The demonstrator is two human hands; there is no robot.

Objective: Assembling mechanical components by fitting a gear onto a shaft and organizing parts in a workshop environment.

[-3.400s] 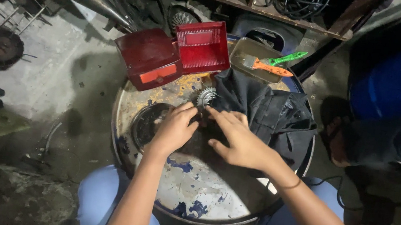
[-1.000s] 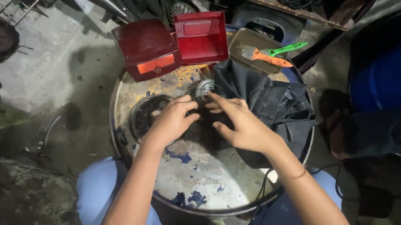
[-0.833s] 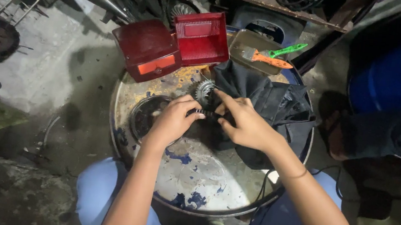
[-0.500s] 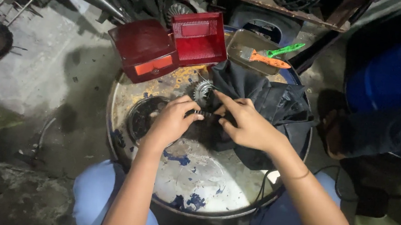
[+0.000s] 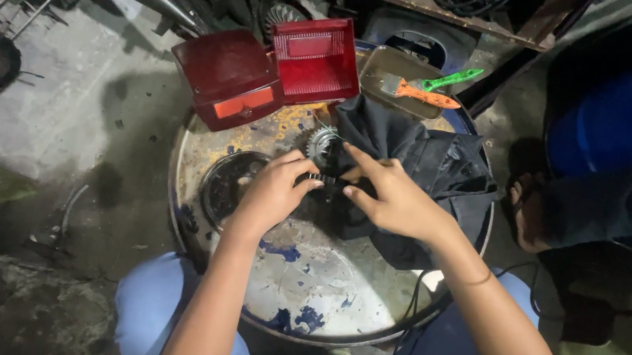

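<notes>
Little has shifted: both hands stay at the gear (image 5: 323,145); left hand (image 5: 273,191) and right hand (image 5: 393,198) pinch a small dark part, work unfinished.

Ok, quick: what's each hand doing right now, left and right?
Left hand: fingers curled onto a small dark part beside the gear.
Right hand: pinching that same part from the other side, over the black cloth.

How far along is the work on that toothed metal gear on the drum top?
Done: the toothed metal gear lies out on the round metal drum top beside the dark cloth. In hand: left hand and right hand pinch a small dark part between them. What remains cannot be told.
</notes>
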